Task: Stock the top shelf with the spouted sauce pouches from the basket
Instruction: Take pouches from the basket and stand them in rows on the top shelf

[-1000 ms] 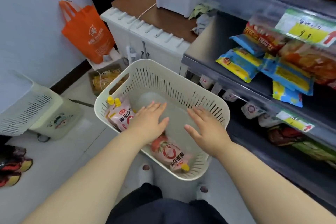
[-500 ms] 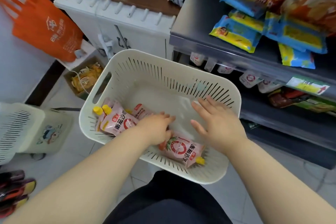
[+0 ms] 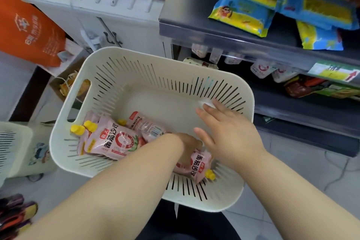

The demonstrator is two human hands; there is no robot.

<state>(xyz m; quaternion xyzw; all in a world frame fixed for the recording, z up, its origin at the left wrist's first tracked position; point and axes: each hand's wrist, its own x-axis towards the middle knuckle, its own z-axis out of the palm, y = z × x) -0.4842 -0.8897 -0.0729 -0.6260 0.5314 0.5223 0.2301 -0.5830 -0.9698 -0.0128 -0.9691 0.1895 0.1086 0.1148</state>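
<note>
A cream slotted basket [image 3: 247, 119] sits low in front of me. Inside lie pink sauce pouches with yellow spout caps: a small pile at the left [image 3: 115, 140] and one near the front wall [image 3: 198, 165]. My left hand [image 3: 187, 146] reaches down onto that front pouch with fingers curled around its upper end. My right hand [image 3: 229, 134] hovers just beside it over the basket floor, fingers spread and holding nothing. The top shelf is out of view.
Grey store shelves [image 3: 233, 31] stand at the right with blue-yellow snack packs [image 3: 243, 11]. A white cabinet [image 3: 93, 4] and an orange bag [image 3: 29, 27] are at the back left. Another basket [image 3: 13, 148] stands on the floor at left.
My view has tilted down and closer to the basket. My left hand has slid deeper and closed onto the front pouch; my right hand stays open beside it.
</note>
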